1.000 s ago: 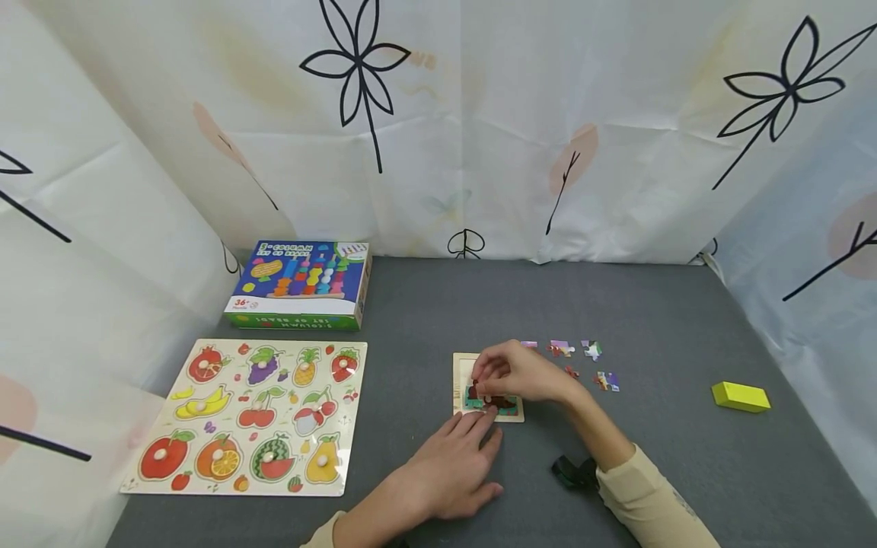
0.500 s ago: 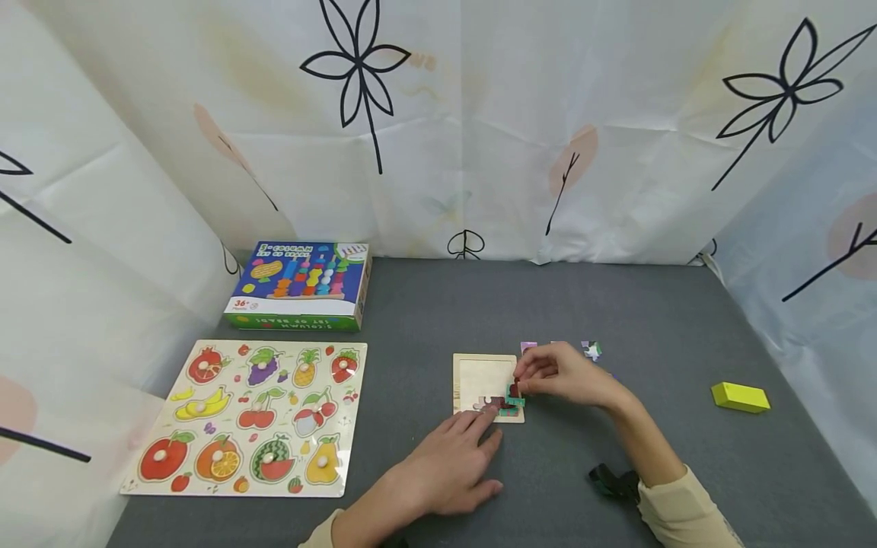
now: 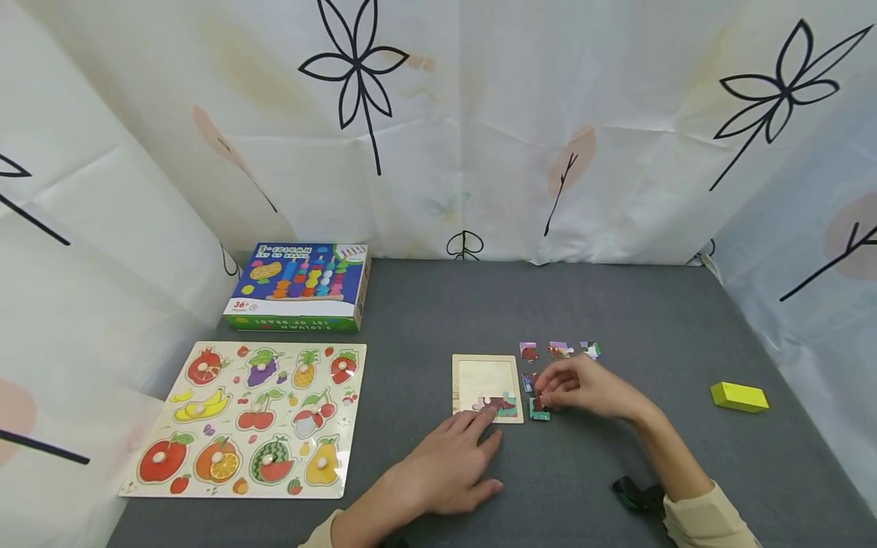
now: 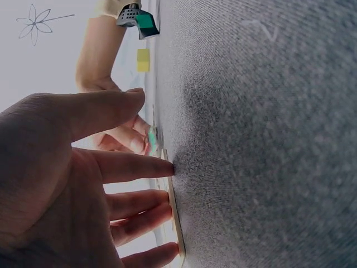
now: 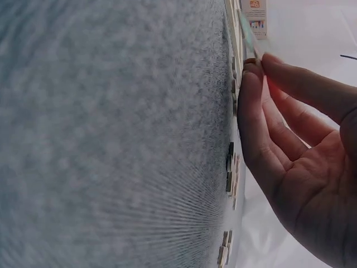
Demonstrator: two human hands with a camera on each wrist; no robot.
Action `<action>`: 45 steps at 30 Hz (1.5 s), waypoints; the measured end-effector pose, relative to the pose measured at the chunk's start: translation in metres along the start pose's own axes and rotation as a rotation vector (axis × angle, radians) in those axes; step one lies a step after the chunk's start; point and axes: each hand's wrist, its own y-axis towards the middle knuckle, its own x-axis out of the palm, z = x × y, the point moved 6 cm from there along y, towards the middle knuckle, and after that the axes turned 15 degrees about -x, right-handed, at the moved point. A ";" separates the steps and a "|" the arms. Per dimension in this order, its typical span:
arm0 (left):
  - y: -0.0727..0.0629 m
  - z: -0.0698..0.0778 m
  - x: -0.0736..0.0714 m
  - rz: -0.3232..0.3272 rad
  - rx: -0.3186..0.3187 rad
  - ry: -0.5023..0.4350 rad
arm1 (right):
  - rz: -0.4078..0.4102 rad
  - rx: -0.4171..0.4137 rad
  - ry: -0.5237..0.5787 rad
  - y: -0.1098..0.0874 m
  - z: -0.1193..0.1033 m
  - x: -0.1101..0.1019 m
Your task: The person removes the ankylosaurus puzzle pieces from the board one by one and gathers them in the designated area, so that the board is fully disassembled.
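A small wooden puzzle tray (image 3: 479, 373) lies near the table's middle, with brown-and-green jigsaw pieces (image 3: 505, 405) along its bottom edge. My left hand (image 3: 452, 466) has its fingers extended, and the fingertips rest on the tray's near edge. Just right of the tray, my right hand (image 3: 588, 388) pinches a teal-and-brown jigsaw piece (image 3: 539, 414) between thumb and fingertips. In the right wrist view that piece (image 5: 247, 29) is seen nearly edge-on. Loose jigsaw pieces (image 3: 559, 350) lie behind the right hand, which may hide others.
A fruit peg puzzle board (image 3: 240, 418) occupies the left side, and a blue bead-set box (image 3: 298, 285) stands behind it. On the far right sits a yellow block (image 3: 740, 396). Patterned white curtains (image 3: 466, 152) border the grey table (image 3: 425, 304).
My right hand has carried the pinched jigsaw piece rightward, from above the tray to just beside it. More of the tray's bare bottom shows. My left hand has stayed put.
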 end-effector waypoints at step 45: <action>-0.001 -0.001 -0.002 0.013 -0.012 -0.038 | -0.035 -0.037 -0.038 0.009 -0.006 0.007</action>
